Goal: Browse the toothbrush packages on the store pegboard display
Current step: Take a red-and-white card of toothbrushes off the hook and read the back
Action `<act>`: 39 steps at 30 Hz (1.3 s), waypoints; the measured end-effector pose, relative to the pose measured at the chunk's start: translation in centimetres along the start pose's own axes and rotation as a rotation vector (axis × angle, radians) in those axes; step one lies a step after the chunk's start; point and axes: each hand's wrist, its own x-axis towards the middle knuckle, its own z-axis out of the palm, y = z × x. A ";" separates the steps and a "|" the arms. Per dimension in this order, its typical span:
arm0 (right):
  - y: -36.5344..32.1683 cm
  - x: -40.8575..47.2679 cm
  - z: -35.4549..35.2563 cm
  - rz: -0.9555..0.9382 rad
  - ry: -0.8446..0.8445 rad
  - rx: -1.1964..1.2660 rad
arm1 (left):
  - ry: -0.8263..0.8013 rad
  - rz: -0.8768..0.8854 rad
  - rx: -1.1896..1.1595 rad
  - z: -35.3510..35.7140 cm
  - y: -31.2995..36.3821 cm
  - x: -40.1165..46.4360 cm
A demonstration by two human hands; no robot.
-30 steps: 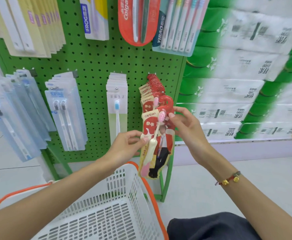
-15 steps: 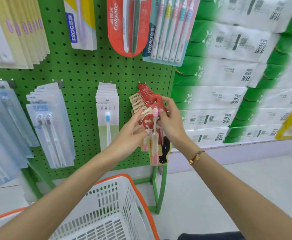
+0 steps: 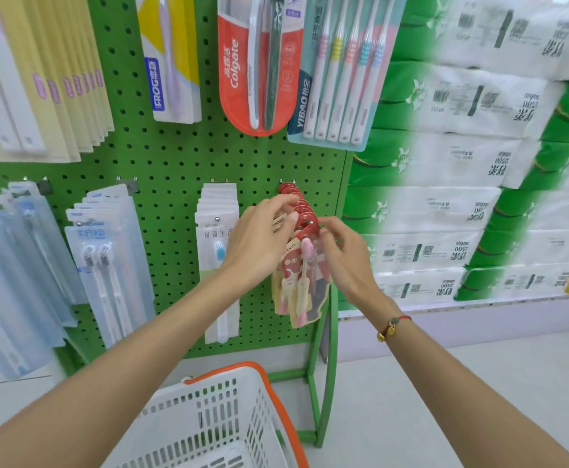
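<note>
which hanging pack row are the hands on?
The red toothbrush packs on the bottom row's rightmost peg. Left hand and right hand pinch their tops; the white packs beside them hang untouched.

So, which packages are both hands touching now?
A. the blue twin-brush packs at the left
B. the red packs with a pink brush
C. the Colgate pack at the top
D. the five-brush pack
B: the left hand and right hand both hold the red packs at their peg.
</note>
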 end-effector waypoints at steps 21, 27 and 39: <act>-1.0 4.8 -1.6 0.151 -0.195 0.237 | -0.009 0.010 0.185 0.5 0.5 0.8; -0.3 4.7 -2.3 0.088 -0.130 0.297 | -0.001 -0.002 0.181 0.8 0.2 0.7; 0.4 3.0 -5.6 0.168 0.101 -0.129 | 0.005 -0.038 0.152 0.9 0.7 0.6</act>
